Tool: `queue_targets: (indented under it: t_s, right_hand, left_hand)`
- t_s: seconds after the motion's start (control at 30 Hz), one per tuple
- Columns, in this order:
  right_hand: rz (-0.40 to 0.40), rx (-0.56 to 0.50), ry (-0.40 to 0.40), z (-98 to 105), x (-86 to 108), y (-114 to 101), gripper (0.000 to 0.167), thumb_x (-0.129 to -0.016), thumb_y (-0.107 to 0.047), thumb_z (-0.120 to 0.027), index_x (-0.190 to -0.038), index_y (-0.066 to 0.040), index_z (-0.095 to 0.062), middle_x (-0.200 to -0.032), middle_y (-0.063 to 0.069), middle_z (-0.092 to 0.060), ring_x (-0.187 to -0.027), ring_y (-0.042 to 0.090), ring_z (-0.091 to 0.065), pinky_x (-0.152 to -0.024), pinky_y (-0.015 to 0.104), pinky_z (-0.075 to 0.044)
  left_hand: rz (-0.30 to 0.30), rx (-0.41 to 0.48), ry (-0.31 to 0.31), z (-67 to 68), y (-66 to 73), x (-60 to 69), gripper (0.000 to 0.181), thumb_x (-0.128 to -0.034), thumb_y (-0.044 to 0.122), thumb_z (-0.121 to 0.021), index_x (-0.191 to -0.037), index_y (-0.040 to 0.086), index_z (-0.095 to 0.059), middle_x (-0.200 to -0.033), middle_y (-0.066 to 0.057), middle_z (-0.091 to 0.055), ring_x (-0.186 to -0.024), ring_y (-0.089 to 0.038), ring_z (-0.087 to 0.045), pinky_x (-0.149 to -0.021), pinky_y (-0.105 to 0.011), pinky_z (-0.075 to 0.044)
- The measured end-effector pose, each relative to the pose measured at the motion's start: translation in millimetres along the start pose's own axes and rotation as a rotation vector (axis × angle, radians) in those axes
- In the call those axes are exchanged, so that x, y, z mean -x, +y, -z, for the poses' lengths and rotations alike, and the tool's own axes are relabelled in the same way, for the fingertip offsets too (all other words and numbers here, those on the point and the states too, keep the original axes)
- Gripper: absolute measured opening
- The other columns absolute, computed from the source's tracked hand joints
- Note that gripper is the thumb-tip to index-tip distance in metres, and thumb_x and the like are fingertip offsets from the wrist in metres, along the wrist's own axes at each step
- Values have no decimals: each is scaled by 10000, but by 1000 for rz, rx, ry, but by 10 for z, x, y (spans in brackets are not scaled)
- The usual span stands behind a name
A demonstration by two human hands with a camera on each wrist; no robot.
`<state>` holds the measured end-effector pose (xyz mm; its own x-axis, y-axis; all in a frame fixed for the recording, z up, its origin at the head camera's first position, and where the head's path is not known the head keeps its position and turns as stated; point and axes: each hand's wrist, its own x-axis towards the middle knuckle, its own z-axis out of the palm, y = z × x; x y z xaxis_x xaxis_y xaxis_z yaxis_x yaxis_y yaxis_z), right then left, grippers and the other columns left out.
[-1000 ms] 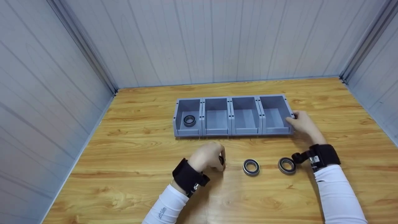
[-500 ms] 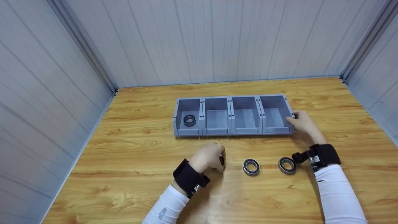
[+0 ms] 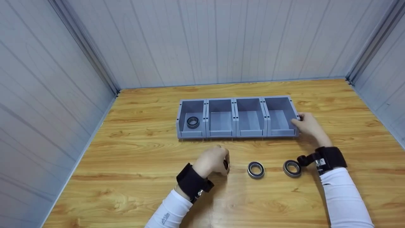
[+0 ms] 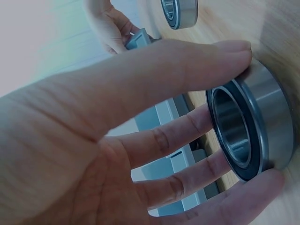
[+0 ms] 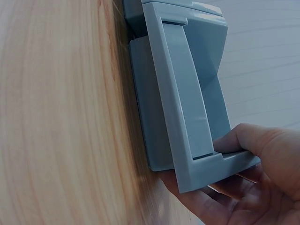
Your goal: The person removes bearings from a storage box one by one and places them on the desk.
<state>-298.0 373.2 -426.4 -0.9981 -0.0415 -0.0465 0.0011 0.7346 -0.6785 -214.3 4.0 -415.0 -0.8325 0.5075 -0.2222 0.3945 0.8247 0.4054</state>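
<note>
My left hand (image 3: 212,161) grips a ball bearing (image 4: 255,124) at the table, thumb on one side of its rim and fingers on the other. In the head view that bearing is mostly hidden by the hand. My right hand (image 3: 309,126) pinches the right side wall of the rightmost grey bin (image 5: 187,98), thumb inside and fingers outside. The row of joined grey bins (image 3: 220,134) stands beyond my left hand. One bearing (image 3: 192,123) lies in the leftmost bin.
Two more bearings lie on the wooden table (image 3: 133,158): a middle bearing (image 3: 255,170) right of my left hand, and a right bearing (image 3: 292,168) by the right wrist strap (image 3: 330,158). Pale panel walls (image 3: 202,41) enclose the table's back and sides.
Almost nothing differs. The bearing in my left hand shows slightly more of its rim past the fingers; my right hand stays on the bin wall.
</note>
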Motion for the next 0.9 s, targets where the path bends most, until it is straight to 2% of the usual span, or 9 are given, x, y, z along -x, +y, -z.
queue_targets:
  t_s: [0.33,0.67,0.9]
  right_hand:
    - [-25,-7,-24,8,10,-14,407,-1012,-122,-511,-1287,176,-547,-783,5,-614,-595,17,-514,-551,195,-483]
    - [-33,-44,-28,5,5,-13,418,-1010,-105,-503,-1306,189,-528,-766,-22,-602,-577,7,-503,-537,194,-483]
    - [23,-4,4,-9,-4,2,386,-991,-91,-516,-1233,204,-579,-787,17,-640,-595,-15,-505,-561,162,-456]
  left_hand:
    - [22,-30,28,-45,0,13,301,-651,74,-856,-930,116,-752,-982,-59,-656,-833,-127,-517,-624,-246,-443]
    - [15,-34,46,-56,-2,19,316,-631,73,-871,-921,115,-750,-961,-56,-658,-819,-128,-517,-616,-253,-429]
    - [-8,-54,66,-63,1,31,319,-610,54,-869,-903,112,-757,-915,-43,-681,-819,-130,-542,-599,-257,-460]
